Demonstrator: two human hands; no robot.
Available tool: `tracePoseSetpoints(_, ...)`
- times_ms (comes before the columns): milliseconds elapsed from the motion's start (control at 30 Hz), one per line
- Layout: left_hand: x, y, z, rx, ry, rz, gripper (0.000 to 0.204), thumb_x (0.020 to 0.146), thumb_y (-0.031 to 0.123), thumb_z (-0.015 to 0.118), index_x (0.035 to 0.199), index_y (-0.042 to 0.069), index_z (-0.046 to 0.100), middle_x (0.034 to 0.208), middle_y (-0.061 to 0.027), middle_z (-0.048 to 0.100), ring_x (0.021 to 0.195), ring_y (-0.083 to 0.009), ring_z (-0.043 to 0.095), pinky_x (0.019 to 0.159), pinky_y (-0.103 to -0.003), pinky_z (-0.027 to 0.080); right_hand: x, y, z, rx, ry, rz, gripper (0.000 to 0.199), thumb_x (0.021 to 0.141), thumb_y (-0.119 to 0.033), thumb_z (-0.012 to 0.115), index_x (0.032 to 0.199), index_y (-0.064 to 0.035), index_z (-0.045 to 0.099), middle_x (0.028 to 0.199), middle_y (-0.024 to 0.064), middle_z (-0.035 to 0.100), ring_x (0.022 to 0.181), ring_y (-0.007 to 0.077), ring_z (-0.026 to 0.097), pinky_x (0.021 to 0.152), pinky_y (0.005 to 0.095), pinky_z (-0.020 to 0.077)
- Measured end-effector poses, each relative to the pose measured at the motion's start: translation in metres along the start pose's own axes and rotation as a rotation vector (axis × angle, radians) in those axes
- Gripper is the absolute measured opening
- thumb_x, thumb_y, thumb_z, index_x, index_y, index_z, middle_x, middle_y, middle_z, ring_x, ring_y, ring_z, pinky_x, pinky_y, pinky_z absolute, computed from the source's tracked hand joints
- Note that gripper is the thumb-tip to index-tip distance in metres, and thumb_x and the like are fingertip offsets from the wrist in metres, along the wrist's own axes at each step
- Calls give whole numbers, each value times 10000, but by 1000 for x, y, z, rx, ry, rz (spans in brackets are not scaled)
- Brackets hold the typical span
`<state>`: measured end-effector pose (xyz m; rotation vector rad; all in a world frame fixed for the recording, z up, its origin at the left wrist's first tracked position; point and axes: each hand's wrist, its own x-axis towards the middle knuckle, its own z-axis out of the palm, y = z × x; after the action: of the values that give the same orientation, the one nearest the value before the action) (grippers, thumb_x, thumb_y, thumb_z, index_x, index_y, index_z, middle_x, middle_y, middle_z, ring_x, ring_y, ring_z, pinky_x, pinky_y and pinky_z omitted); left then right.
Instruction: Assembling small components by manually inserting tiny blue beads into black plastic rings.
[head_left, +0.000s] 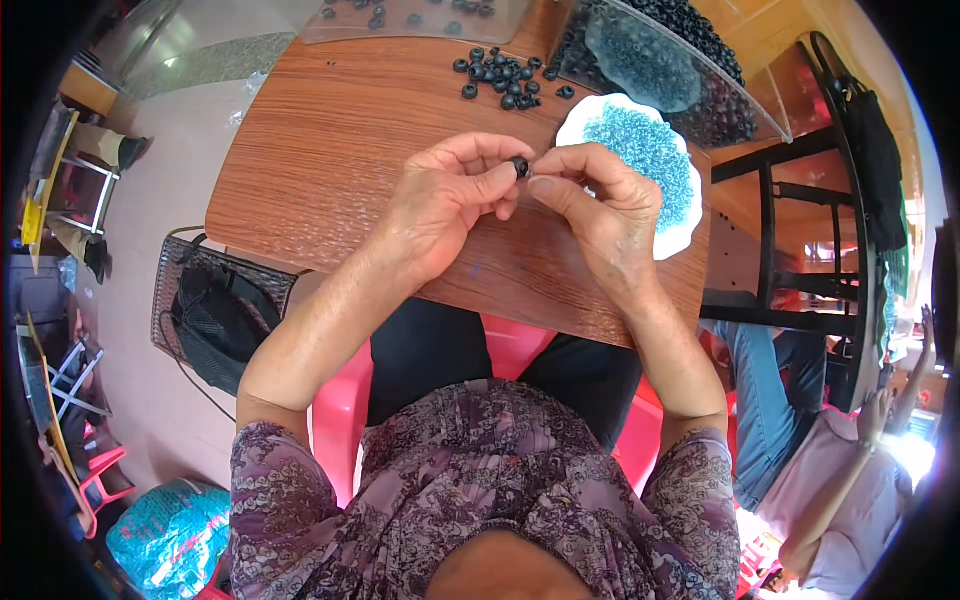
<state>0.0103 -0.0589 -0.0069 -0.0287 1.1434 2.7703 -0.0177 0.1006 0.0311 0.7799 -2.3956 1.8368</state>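
One black bead (521,168) sits between both hands (440,205) (612,208).

Wooden table (300,175) is free to pass at left; left hand (445,195) and right hand (608,205) block the middle, white plate (674,243) the right.

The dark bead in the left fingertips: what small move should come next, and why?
Perhaps ease the right hand slightly toward the dark bead: the left hand pinches the bead, and the right thumb and finger are close together beside it. Whether they hold anything is too small to tell.
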Motion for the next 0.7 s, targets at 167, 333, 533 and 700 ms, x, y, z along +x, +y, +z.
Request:
tracePoseSetpoints(167,-4,-1,2,-23,-16,-33,241,808,23,618,1039,-29,574,873,-85,592,713,-166,541,654,-265,453,1,-6,-4,-61,-14,-7,113,719,56,669,810,-8,646,754,-2,608,678,50,523,605,181,418)
tracePoseSetpoints(333,-8,-2,6,-13,25,3,193,807,-19,609,996,-52,593,808,-83,595,662,-146,537,625,-235,458,0,-4,-4,-132,-55,-74,137,695,63,681,807,-9,649,740,-6,604,679,49,516,596,178,408)
tracePoseSetpoints(533,-8,-7,-1,47,-4,28,172,802,-12,618,970,-46,605,787,-86,601,643,-141,549,616,-230,464,11,-17,-9,59,-137,231,137,690,49,697,793,-9,627,716,-3,596,631,44,507,556,174,389)
tracePoseSetpoints(700,-8,-2,3,53,-48,6,177,806,-12,611,978,-52,598,793,-91,603,653,-147,557,619,-236,471,30,-10,-23,-8,-343,276,117,700,15,701,774,-12,614,682,-4,593,611,39,511,540,172,387)
